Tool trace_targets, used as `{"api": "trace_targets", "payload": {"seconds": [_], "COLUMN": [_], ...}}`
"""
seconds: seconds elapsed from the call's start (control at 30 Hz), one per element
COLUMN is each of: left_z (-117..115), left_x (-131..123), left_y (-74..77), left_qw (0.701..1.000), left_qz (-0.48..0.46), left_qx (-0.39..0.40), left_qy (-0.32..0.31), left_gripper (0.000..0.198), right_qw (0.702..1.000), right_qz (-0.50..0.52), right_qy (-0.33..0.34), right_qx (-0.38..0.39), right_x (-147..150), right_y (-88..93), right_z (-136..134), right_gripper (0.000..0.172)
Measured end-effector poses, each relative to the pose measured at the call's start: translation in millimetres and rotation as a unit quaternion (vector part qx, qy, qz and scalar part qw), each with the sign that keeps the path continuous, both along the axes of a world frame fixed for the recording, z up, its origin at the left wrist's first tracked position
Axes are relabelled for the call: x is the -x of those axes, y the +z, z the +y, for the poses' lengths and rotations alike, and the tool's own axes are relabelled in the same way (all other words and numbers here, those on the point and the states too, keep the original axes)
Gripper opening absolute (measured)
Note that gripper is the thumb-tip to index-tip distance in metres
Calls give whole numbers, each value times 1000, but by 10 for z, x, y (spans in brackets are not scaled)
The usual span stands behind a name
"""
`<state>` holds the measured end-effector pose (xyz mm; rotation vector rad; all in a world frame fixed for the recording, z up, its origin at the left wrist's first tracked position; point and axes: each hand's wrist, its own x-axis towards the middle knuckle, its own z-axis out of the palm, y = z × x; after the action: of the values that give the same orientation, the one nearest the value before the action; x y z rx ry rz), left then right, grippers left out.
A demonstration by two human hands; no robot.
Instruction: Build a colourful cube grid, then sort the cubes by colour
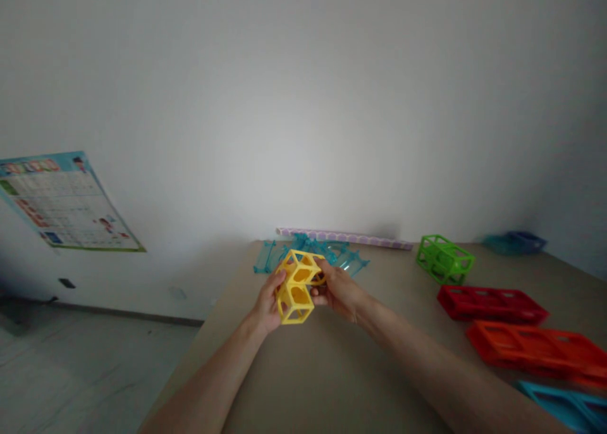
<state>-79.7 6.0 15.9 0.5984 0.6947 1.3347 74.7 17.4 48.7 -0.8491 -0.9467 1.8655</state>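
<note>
Both of my hands hold a yellow open-frame cube piece (297, 286) above the brown table (341, 371). It looks like two lattice cubes joined at an angle. My left hand (267, 306) grips its left side with fingers wrapped round the lower cube. My right hand (337, 290) grips the right side, with its fingers closed on the upper cube's edge.
Clear turquoise frame pieces (313, 252) lie behind the hands, in front of a purple patterned strip (344, 237). On the right stand a green frame (444, 259), a red frame (490, 303), an orange frame (538, 347) and a blue frame (569, 405). A poster (64, 203) hangs on the wall at left.
</note>
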Motion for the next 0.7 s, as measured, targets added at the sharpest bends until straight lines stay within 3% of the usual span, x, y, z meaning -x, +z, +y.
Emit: {"api": "trace_targets", "payload": {"seconds": [0.17,0.33,0.4,0.47,0.6,0.7], "left_z": [0,91,138,165,133,98], "left_x": [2,43,58,58,6,-42], "left_y": [-21,-19,-9,-4,-34,-81], "left_qw": [1000,997,994,987,972,966], "left_qz": [-2,-34,-43,-29,52,94], "left_qx": [-18,-12,-34,-79,-157,-182], "left_qy": [19,65,96,135,169,155], "left_gripper": [31,24,26,31,37,38], "right_qw": [990,954,940,930,910,884], "right_qz": [-65,-158,-174,-198,-236,-257], "right_qy": [-65,-200,-223,-199,-89,-89], "right_qx": [-106,-161,-189,-235,-330,-379], "right_x": [22,-11,-31,-49,-57,-50], "right_y": [-5,1,1,-8,-78,-149], "right_z": [-8,61,70,68,84,114], "right_gripper": [29,28,31,36,34,34]}}
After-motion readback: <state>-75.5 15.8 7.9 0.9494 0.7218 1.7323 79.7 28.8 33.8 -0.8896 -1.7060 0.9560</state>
